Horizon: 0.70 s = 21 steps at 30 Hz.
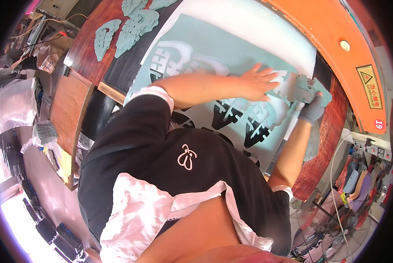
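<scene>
A pale green sheet (192, 33) lies in front of me, with sole-like shapes cut out of it. Through several of the cutouts (225, 115) a black surface shows. My left hand (255, 83), bare and with fingers spread, is over the right part of the sheet; I cannot tell whether it presses on it. At the sheet's right edge my right hand (312, 110), in a dark grey glove, grips a stack of pale green cut pieces (308, 90) with notched edges.
Stacks of similar green pieces (137, 28) lie on the red-brown wooden table (84, 48) at the far left. A white board (244, 19) is under the sheet. An orange machine beam (323, 22) with a yellow warning label curves along the far right. Colourful sheets (356, 179) stand at right.
</scene>
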Available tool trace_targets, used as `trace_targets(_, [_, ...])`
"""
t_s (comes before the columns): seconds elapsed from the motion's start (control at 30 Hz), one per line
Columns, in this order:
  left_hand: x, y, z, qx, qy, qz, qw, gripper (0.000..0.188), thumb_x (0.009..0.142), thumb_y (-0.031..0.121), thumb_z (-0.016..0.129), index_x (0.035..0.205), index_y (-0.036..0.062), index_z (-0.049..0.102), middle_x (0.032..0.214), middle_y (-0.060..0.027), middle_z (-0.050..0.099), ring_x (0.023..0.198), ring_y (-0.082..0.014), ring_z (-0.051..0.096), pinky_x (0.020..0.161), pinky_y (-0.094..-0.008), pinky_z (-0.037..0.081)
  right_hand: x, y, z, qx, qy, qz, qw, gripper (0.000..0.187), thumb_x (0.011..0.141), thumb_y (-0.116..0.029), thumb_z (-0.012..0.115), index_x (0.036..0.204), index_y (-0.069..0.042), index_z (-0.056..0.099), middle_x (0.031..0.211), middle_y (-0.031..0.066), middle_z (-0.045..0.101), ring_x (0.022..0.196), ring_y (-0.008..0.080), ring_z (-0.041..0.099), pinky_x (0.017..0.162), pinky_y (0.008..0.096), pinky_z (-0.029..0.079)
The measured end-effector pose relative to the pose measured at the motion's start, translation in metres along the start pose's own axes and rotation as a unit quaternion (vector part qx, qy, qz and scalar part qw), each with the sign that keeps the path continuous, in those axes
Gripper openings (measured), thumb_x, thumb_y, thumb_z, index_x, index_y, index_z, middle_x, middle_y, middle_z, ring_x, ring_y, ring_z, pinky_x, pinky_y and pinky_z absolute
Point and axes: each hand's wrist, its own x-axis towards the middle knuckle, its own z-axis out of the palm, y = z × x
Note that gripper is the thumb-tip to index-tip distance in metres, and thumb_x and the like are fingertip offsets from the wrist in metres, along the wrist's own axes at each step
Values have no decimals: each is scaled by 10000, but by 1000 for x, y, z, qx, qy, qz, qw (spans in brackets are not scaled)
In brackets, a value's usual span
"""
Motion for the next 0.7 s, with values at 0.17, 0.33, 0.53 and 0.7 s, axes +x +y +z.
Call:
trace_targets(0.17, [-13, -15, 40, 0, 6, -19, 1000, 647, 906, 504, 380, 1422, 130, 269, 1507, -64, 166, 1399, -236, 93, 1098, -514, 80, 76, -55, -69, 28, 65, 151, 986, 348, 870, -189, 495, 1135, 33, 531, 1081, 129, 595, 944, 267, 605, 822, 399, 496])
trace_targets(0.33, [-8, -14, 47, 4, -10, -28, 1000, 638, 909, 478, 396, 1426, 133, 253, 1508, -62, 159, 1399, -237, 88, 1101, -499, 74, 115, -142, -116, -85, 119, -53, 988, 368, 866, -257, 511, 1077, 39, 569, 1024, 117, 616, 933, 236, 604, 773, 381, 500])
trace_targets(0.53, [-7, -18, 48, 8, -11, -33, 999, 621, 910, 484, 363, 1424, 153, 253, 1512, -49, 148, 1402, -222, 73, 1112, -499, 36, 95, -222, -117, -58, 143, -111, 982, 467, 830, -278, 614, 1113, 86, 540, 1035, 145, 604, 909, 220, 606, 740, 326, 500])
trace_targets(0.7, [-23, 17, 47, 23, 45, 81, 995, 539, 856, 347, 531, 1334, 136, 400, 1448, -60, 289, 1347, -251, 242, 1090, -499, 151, 40, -214, -101, -290, 13, -95, 952, 515, 839, -349, 601, 1177, 35, 549, 1074, 86, 582, 901, 151, 558, 797, 294, 449])
